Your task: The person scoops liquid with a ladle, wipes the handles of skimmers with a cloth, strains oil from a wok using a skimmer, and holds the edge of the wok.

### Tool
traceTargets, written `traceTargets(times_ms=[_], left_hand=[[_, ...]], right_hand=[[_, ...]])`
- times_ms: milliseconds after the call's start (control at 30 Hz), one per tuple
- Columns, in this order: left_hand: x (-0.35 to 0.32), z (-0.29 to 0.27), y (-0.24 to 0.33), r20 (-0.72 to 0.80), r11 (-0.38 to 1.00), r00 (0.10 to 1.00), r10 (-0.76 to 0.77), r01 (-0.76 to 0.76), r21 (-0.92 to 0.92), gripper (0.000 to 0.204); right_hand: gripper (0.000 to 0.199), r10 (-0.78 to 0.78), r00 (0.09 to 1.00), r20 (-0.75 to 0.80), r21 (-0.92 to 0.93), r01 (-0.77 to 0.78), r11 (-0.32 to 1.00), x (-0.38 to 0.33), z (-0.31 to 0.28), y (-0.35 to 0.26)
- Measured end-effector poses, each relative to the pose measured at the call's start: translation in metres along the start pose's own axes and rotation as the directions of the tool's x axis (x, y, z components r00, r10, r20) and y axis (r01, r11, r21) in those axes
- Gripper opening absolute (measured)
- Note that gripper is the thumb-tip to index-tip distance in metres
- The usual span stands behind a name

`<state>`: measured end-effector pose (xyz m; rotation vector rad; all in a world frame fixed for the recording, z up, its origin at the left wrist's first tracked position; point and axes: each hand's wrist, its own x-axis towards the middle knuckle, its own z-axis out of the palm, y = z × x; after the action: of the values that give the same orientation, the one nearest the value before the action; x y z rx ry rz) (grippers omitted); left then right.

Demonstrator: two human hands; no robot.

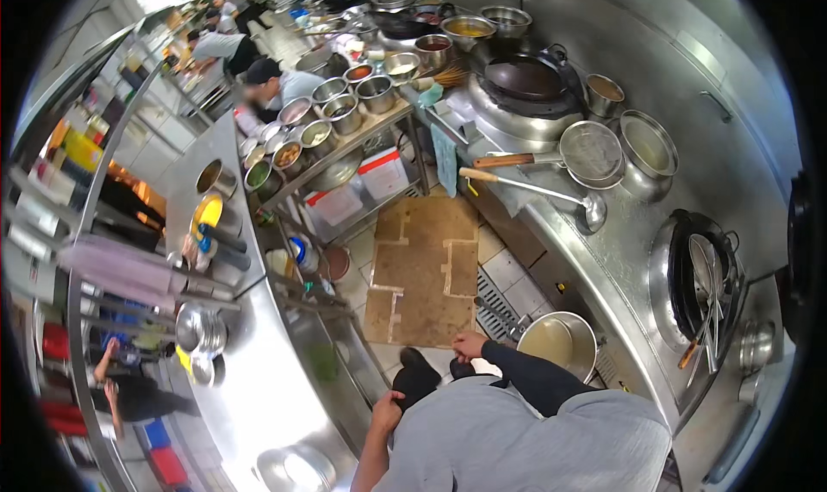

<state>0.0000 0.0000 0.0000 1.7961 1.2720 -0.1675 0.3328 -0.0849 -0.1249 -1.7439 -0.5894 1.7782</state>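
Steel bowl [560, 344], round and pale inside, sits low by the right-hand bench [603, 259], at about three o'clock from the right hand [469, 345] and just beside it, not touched. That hand hangs with fingers loosely curled and grips nothing; its dark sleeve [538, 380] runs back toward five o'clock. Left hand [386, 410] rests at the person's side, at about eight o'clock from the right one, fingers bent against dark clothing; whether it clasps anything I cannot tell. Between the hands a black shoe [416, 373] stands on the floor. At twelve o'clock from the hands a flattened cardboard sheet [426, 272] lies on the tiles, with a metal floor grate [498, 307] along its right edge. Farther out at one o'clock, a ladle [534, 190] and a wooden-handled strainer [577, 154] lie on the bench, and a dark wok [525, 78] sits beyond them. At ten o'clock a cart [345, 139] carries many small metal bowls.
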Motion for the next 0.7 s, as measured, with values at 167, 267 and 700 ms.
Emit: traceTargets(times_ms=[167, 267, 700], left_hand=[[0.15, -0.079, 0.029, 0.13, 0.989, 0.986, 0.102, -0.115, 0.097, 0.032], [0.225, -0.126, 0.031, 0.053, 0.984, 0.984, 0.172, -0.174, 0.033, 0.032], [0.464, -0.304, 0.116, 0.442, 0.861, 0.866, 0.234, -0.396, 0.32, 0.037]], right_hand=[[0.025, 0.031, 0.987, -0.159, -0.21, -0.065, 0.976, 0.095, -0.049, -0.035], [0.029, -0.065, 0.927, -0.368, -0.508, -0.142, 0.849, 0.096, -0.073, -0.054], [0.025, 0.398, 0.694, -0.601, 0.615, 0.082, 0.785, 0.08, -0.141, -0.193]])
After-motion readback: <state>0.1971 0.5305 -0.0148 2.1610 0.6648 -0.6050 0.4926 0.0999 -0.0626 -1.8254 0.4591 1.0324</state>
